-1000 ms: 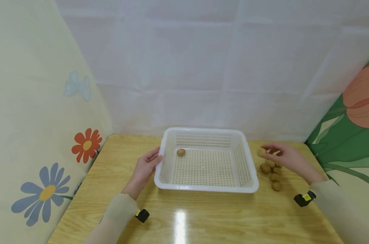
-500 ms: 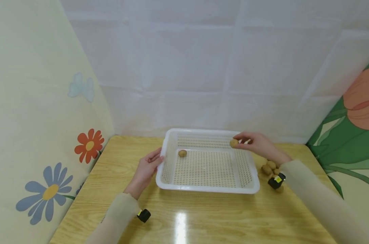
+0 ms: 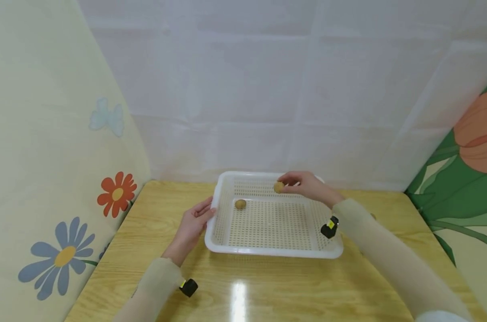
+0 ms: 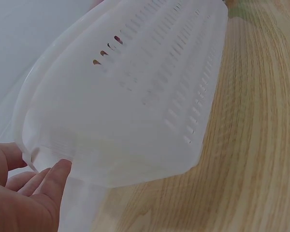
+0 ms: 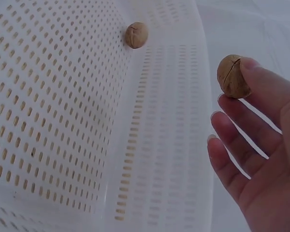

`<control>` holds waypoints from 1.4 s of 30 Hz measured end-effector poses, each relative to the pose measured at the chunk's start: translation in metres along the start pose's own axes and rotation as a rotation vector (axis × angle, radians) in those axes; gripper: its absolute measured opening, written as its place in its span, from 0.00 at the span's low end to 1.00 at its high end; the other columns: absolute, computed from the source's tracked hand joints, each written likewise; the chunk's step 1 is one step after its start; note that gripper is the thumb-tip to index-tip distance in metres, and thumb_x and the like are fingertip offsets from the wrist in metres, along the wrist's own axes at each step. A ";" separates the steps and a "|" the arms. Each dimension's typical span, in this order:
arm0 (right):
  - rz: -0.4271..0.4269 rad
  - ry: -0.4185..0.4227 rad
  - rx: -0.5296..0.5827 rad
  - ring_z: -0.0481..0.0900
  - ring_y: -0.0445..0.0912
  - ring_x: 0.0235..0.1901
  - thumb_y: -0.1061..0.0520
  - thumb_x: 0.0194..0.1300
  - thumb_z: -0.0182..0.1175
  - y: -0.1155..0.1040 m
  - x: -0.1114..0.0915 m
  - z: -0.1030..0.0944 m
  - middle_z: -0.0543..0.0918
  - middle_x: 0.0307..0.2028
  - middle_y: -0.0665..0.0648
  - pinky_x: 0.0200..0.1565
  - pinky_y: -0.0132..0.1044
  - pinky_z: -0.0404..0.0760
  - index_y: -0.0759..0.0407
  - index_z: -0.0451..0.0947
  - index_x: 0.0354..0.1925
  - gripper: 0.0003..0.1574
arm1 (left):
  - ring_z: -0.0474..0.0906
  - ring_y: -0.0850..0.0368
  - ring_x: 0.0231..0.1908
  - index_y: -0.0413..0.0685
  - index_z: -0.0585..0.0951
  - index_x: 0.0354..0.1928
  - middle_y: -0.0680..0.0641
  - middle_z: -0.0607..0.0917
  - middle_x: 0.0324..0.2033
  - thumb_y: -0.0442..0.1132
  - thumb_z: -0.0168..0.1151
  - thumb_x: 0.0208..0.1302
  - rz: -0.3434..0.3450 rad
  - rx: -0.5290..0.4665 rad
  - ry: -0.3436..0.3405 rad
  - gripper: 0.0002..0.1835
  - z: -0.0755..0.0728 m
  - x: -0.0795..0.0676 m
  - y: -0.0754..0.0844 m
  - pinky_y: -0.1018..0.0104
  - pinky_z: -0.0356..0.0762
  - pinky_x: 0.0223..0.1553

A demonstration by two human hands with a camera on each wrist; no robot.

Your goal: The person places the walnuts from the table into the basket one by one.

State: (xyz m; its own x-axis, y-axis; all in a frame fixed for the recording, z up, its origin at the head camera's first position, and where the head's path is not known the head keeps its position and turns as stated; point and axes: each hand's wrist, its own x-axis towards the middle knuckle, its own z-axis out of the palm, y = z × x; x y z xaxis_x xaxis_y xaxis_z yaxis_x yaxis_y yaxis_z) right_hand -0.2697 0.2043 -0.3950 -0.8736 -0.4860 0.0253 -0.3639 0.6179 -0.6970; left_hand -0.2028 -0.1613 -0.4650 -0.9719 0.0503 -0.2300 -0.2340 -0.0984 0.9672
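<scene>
A white plastic basket [image 3: 273, 254] with slotted walls and floor stands on the table. My left hand [image 3: 192, 226] holds its left rim, thumb over the edge; in the left wrist view the fingers [image 4: 55, 181] lie against the outer wall. Between thumb and index finger my right hand [image 3: 308, 185] pinches a walnut [image 3: 279, 187] above the back part of the basket. The right wrist view shows this walnut [image 5: 232, 76] with a dark seam, the other fingers spread apart. Inside, another walnut [image 3: 240, 204] rests on the floor near the back left corner.
The wooden table [image 3: 275, 290] runs back to a white cloth wall [image 3: 235, 89]. Flower-printed cloths flank it on both sides. To the basket's right, the right sleeve [image 3: 384, 250] covers most of a walnut pile, with an edge of one walnut [image 3: 373, 215] showing.
My right hand has carried the walnut leftward from the pile, across the basket's right rim, to above its back part. The left hand stays on the left rim.
</scene>
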 end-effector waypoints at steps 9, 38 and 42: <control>0.021 -0.062 0.033 0.84 0.50 0.51 0.53 0.70 0.70 0.000 0.031 0.042 0.88 0.52 0.57 0.55 0.47 0.83 0.60 0.83 0.61 0.24 | 0.84 0.65 0.51 0.45 0.70 0.76 0.37 0.76 0.69 0.35 0.60 0.78 -0.014 -0.002 0.008 0.27 -0.002 -0.008 0.002 0.72 0.85 0.50; 0.091 -0.057 -0.010 0.83 0.46 0.44 0.56 0.65 0.73 0.016 0.061 0.111 0.88 0.43 0.54 0.51 0.42 0.84 0.63 0.84 0.56 0.23 | 0.83 0.66 0.51 0.44 0.70 0.76 0.37 0.76 0.69 0.34 0.59 0.78 0.000 0.003 -0.002 0.28 -0.004 -0.012 -0.001 0.71 0.85 0.50; 0.109 -0.055 -0.019 0.84 0.46 0.44 0.53 0.65 0.74 0.016 0.059 0.107 0.88 0.43 0.54 0.49 0.41 0.84 0.62 0.83 0.58 0.26 | 0.83 0.63 0.53 0.45 0.69 0.76 0.37 0.76 0.69 0.35 0.59 0.78 0.001 0.006 -0.011 0.28 -0.005 -0.010 -0.001 0.70 0.85 0.52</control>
State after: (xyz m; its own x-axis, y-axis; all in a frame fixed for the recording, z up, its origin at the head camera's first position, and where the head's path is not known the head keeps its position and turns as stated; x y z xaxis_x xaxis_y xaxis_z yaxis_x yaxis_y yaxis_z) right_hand -0.2925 0.1192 -0.4814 -0.8893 -0.4484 -0.0896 -0.2744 0.6801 -0.6799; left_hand -0.1933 -0.1667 -0.4640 -0.9718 0.0608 -0.2278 -0.2328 -0.0928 0.9681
